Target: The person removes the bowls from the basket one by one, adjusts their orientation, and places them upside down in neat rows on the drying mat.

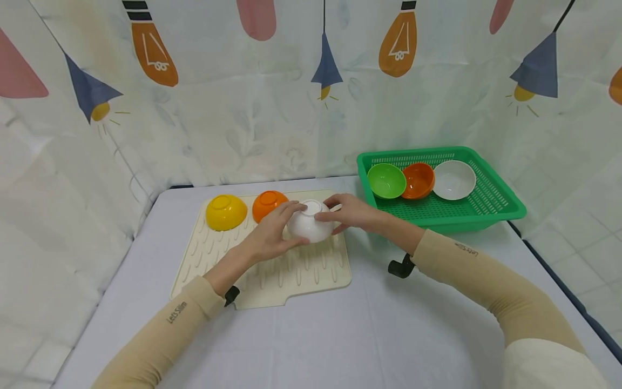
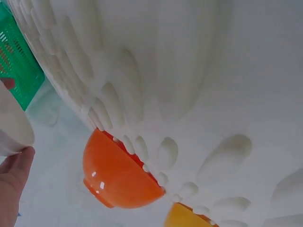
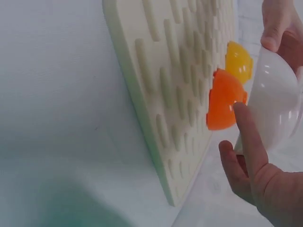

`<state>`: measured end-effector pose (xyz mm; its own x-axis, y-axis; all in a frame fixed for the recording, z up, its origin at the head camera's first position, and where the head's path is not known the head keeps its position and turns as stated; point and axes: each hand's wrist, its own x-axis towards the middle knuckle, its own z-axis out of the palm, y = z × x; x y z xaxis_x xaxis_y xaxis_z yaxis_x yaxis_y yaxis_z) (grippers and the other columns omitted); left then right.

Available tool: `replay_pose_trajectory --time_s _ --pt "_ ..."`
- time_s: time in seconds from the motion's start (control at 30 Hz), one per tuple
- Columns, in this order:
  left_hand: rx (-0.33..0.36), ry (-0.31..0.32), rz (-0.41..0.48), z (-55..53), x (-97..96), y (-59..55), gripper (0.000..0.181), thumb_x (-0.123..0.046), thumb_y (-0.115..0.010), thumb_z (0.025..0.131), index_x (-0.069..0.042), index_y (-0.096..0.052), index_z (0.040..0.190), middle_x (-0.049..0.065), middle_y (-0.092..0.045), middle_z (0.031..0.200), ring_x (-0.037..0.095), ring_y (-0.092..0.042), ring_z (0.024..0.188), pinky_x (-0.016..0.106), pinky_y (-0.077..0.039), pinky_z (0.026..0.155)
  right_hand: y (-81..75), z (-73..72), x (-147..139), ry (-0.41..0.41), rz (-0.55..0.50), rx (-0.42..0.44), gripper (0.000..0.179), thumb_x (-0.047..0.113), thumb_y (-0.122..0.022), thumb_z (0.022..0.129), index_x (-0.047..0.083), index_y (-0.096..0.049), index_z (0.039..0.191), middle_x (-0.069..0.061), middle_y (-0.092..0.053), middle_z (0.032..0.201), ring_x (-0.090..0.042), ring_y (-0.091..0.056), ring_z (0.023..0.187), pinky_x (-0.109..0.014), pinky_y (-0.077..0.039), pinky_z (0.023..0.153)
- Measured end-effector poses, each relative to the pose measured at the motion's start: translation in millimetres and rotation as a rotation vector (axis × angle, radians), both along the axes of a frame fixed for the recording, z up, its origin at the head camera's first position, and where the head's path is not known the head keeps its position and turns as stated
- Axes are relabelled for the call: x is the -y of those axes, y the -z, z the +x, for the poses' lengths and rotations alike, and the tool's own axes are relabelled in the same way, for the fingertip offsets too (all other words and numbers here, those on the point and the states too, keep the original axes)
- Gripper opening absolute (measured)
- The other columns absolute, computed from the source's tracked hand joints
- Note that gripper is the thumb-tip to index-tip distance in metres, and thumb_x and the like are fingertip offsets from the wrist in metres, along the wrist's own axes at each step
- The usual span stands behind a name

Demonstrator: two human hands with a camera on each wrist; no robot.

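Observation:
Between both hands, a white bowl (image 1: 310,226) is held upside down above the right part of a cream drying mat (image 1: 269,278). My left hand (image 1: 272,232) grips the bowl from its left side, with the thumb low near the rim. My right hand (image 1: 357,212) holds the opposite side, its thumb across the bowl near the foot and fingers at the rim. In the right wrist view the bowl (image 3: 274,101) hangs clear of the mat. An orange bowl (image 1: 266,204) and a yellow bowl (image 1: 226,212) lie upside down on the mat, left of the white one.
At the back right stands a green basket (image 1: 500,208) holding a green bowl (image 1: 386,181), another orange bowl (image 1: 419,181) and another white bowl (image 1: 454,180), all facing up. A patterned curtain (image 1: 272,119) hangs behind the white-covered table (image 1: 330,346).

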<state>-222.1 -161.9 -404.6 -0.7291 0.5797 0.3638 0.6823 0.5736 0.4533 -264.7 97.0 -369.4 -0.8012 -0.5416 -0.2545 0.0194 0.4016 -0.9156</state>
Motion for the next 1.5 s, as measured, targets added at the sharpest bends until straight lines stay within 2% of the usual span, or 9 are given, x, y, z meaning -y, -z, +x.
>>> replay_pose_trajectory --time_s 0.1,0.2,0.33,0.5,0.67,0.8,1.03,1.2,1.5 --pt "-0.003 0.013 0.023 -1.0 1.9 0.2 0.072 -0.033 -0.086 0.086 -0.010 -0.048 0.143 0.013 -0.050 0.146 0.033 -0.051 0.131 0.049 -0.049 0.104 3.9 1.9 -0.9 -0.079 0.081 -0.145 0.077 0.030 -0.084 0.088 0.002 -0.045 0.148 -0.012 -0.051 0.142 -0.031 -0.057 0.124 -0.041 -0.058 0.091" --pt "-0.001 0.024 0.031 -1.9 3.3 0.9 0.071 -0.033 -0.086 0.086 -0.010 -0.048 0.141 0.011 -0.051 0.144 0.029 -0.052 0.129 0.047 -0.050 0.103 9.0 3.9 -1.1 -0.115 0.173 -0.317 0.084 0.033 -0.087 0.084 0.008 -0.043 0.151 -0.011 -0.055 0.139 -0.029 -0.056 0.125 -0.037 -0.055 0.093" --pt "0.006 0.024 0.039 -3.3 5.7 1.0 0.070 -0.032 -0.087 0.085 -0.010 -0.049 0.139 0.010 -0.052 0.142 0.028 -0.053 0.125 0.047 -0.051 0.102 13.1 6.3 0.8 -0.150 0.169 -0.477 0.086 0.031 -0.086 0.087 0.010 -0.039 0.155 -0.011 -0.060 0.133 -0.028 -0.057 0.124 -0.043 -0.055 0.096" --pt "0.014 0.007 0.035 -6.9 8.8 -2.4 0.071 -0.031 -0.088 0.083 -0.008 -0.049 0.137 0.011 -0.055 0.137 0.027 -0.054 0.116 0.044 -0.053 0.094 13.8 8.2 2.8 -0.205 0.136 -0.627 0.080 0.027 -0.083 0.090 0.013 -0.039 0.156 -0.010 -0.053 0.142 -0.027 -0.053 0.122 -0.050 -0.055 0.096" --pt "0.037 -0.010 0.003 -16.1 7.7 -7.7 0.070 -0.030 -0.088 0.084 -0.005 -0.048 0.135 0.014 -0.055 0.133 0.032 -0.052 0.121 0.049 -0.050 0.101 13.8 4.5 5.7 -0.205 0.186 -0.721 0.068 0.026 -0.081 0.092 0.012 -0.048 0.150 -0.012 -0.047 0.150 -0.027 -0.048 0.130 -0.047 -0.054 0.096" --pt "0.078 -0.040 -0.026 -28.2 4.1 -9.8 0.068 -0.029 -0.089 0.084 -0.003 -0.049 0.133 0.016 -0.053 0.134 0.033 -0.051 0.121 0.048 -0.049 0.101 12.1 -4.1 9.5 -0.194 0.239 -0.754 0.066 0.024 -0.080 0.093 0.009 -0.048 0.148 -0.011 -0.051 0.149 -0.029 -0.046 0.136 -0.044 -0.049 0.103" --pt "0.104 -0.059 -0.071 -55.4 -5.1 -5.4 0.065 -0.030 -0.089 0.083 -0.004 -0.048 0.125 0.018 -0.052 0.131 0.031 -0.052 0.113 0.042 -0.049 0.095 12.6 -22.1 13.3 -0.178 0.291 -0.763 0.063 0.015 -0.080 0.092 0.002 -0.048 0.144 -0.015 -0.054 0.145 -0.034 -0.046 0.136 -0.046 -0.039 0.112" --pt "0.128 -0.077 -0.108 -71.2 -13.2 -1.3 0.062 -0.030 -0.087 0.085 -0.006 -0.047 0.126 0.018 -0.051 0.132 0.032 -0.052 0.115 0.045 -0.048 0.097 16.3 -32.3 15.8 -0.134 0.352 -0.719 0.062 0.011 -0.078 0.092 0.001 -0.046 0.145 -0.018 -0.052 0.145 -0.035 -0.045 0.137 -0.045 -0.039 0.113" --pt "0.205 -0.123 -0.126 -90.4 -19.9 7.7 0.062 -0.023 -0.088 0.084 -0.005 -0.046 0.126 0.024 -0.047 0.138 0.037 -0.052 0.118 0.049 -0.047 0.101 26.0 -48.2 30.3 -0.077 0.427 -0.641 0.064 0.002 -0.077 0.091 0.000 -0.043 0.145 -0.021 -0.053 0.143 -0.033 -0.050 0.134 -0.042 -0.042 0.110"
